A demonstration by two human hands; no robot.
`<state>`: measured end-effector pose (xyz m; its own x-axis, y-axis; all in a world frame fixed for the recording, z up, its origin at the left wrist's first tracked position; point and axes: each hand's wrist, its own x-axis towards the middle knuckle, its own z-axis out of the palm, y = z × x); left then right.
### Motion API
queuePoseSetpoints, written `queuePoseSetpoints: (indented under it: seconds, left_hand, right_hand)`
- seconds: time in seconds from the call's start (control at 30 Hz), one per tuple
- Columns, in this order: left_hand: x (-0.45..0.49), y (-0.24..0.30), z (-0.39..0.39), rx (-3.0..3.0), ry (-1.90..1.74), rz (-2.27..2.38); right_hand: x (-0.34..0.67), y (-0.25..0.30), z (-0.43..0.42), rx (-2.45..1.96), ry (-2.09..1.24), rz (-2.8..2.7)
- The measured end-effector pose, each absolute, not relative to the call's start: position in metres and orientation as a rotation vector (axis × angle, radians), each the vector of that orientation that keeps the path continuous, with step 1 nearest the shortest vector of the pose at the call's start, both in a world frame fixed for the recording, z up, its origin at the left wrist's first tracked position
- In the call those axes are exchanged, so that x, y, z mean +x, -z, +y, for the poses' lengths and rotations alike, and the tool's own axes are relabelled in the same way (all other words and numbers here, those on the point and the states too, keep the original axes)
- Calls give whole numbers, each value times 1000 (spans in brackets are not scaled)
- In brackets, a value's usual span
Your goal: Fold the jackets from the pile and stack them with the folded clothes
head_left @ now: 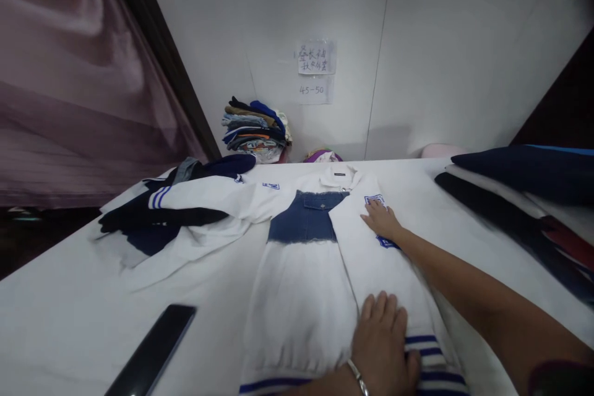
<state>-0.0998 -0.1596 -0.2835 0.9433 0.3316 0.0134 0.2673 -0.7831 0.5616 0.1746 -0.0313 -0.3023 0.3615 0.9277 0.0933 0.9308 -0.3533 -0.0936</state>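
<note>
A white jacket with blue-striped cuffs and hem lies flat on the white table, collar away from me, showing a denim-blue inner panel. Its right front half is folded over. My left hand, wearing a bracelet, rests flat with fingers stretched out on the folded half near the striped hem. My right hand reaches forward and lies flat on the jacket's chest, beside a blue badge. One sleeve stretches out to the left. Neither hand holds anything.
A black phone lies at the near left. Dark and white garments are heaped at the left. Folded clothes stack at the right edge. Another folded pile stands against the wall under a paper note. A curtain hangs at the left.
</note>
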Motion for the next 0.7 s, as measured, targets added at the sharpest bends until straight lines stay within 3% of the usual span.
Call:
queuePoseSetpoints:
  seconds: [0.4,0.7]
  left_hand:
    - [-97,282,-162,2709,-316,426]
    - [-101,274,-169,2735,-302,456]
  right_hand:
    - [120,303,-123,-2414,-127,-1741]
    - [90,304,-228,-2180,-464,-1721]
